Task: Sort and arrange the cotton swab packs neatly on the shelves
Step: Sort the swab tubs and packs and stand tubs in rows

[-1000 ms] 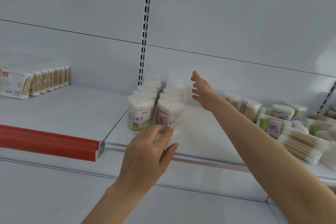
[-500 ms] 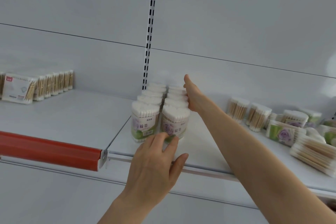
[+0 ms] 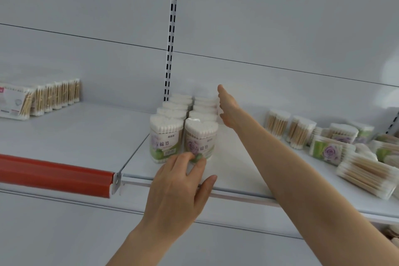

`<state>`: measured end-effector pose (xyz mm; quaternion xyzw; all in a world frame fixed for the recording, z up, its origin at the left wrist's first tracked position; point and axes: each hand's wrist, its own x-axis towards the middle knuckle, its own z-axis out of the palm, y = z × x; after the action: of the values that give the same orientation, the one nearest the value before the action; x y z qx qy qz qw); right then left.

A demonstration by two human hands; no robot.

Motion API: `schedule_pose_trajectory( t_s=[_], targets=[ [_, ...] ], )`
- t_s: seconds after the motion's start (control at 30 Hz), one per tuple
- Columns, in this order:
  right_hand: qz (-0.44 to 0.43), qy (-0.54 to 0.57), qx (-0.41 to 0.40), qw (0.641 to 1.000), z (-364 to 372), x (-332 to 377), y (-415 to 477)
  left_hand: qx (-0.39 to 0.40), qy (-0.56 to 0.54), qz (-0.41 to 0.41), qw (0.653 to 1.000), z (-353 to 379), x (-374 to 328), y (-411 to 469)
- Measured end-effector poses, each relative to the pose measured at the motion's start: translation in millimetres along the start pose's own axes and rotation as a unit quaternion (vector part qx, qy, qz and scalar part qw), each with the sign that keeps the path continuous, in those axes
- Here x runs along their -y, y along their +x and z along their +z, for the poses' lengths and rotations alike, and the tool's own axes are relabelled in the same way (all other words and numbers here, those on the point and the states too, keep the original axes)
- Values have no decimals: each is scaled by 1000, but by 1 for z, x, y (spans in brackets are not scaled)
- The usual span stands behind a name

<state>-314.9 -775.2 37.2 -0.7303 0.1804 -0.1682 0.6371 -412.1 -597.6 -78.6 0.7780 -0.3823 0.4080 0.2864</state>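
Two rows of heart-shaped cotton swab packs with purple rose labels stand on the white shelf, running back to the rear wall. My left hand is at the front of the rows, its straight fingertips touching the base of the front right pack. My right hand lies flat with straight fingers against the right side of the right row, near the back.
Loose swab packs, some upright and some lying flat, are scattered over the shelf's right part. Flat bagged swab packs stand in a row at the far left. A red price rail fronts the left shelf.
My right hand swung left from open air to press against the right row. My left hand stayed at the front packs' base. The camera view shifted slightly.
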Motion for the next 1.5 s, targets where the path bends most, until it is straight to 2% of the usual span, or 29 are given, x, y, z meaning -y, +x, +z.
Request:
schedule_pose_trajectory(
  t_s=[0.2, 0.37, 0.47, 0.53, 0.6, 0.67, 0.73, 0.83, 0.97, 1.07, 1.2, 1.27, 1.37, 1.4, 1.43, 1.5],
  targets=[
    [-110, -124, -69, 984, -49, -6, -18, -38, -21, 49, 998, 8, -23, 9],
    [-190, -319, -127, 920, -127, -4, -42, -21, -70, 79, 994, 26, -58, 25],
    [-162, -418, -136, 884, -178, 1, -50, -4, -92, 84, 992, 37, -76, 35],
    [-122, -505, -98, 849, -205, 3, -50, 15, -97, 75, 992, 42, -85, 43],
    [-76, -548, -37, 832, -223, 2, -45, 37, -97, 62, 993, 46, -94, 51],
    [-41, -553, 11, 832, -232, -2, -39, 55, -96, 50, 993, 50, -101, 58],
    [-45, -555, 23, 831, -237, -10, -31, 68, -99, 38, 992, 55, -107, 65],
    [-105, -545, 3, 832, -242, -8, -30, 85, -111, 1, 990, 62, -113, 75],
    [-167, -460, -18, 872, -241, 11, -49, 92, -140, -95, 981, 71, -127, 92],
    [-144, -394, 53, 906, -229, 19, -70, 125, -174, -170, 962, 77, -142, 110],
    [-160, -384, 127, 900, -216, 23, -86, 110, -227, -191, 949, 80, -148, 123],
    [-161, -375, 147, 901, -221, 27, -84, 106, -296, -221, 923, 77, -143, 123],
    [-155, -328, 227, 904, -231, 29, -80, 132, -455, -291, 831, 72, -136, 120],
    [-159, -308, 248, 905, -231, 28, -79, 135, -482, -296, 813, 71, -136, 119],
    [-168, -290, 260, 905, -231, 27, -77, 135, -494, -293, 808, 71, -135, 118],
    [-192, -270, 264, 906, -227, 25, -74, 120, -486, -282, 818, 70, -134, 116]
  ],
)
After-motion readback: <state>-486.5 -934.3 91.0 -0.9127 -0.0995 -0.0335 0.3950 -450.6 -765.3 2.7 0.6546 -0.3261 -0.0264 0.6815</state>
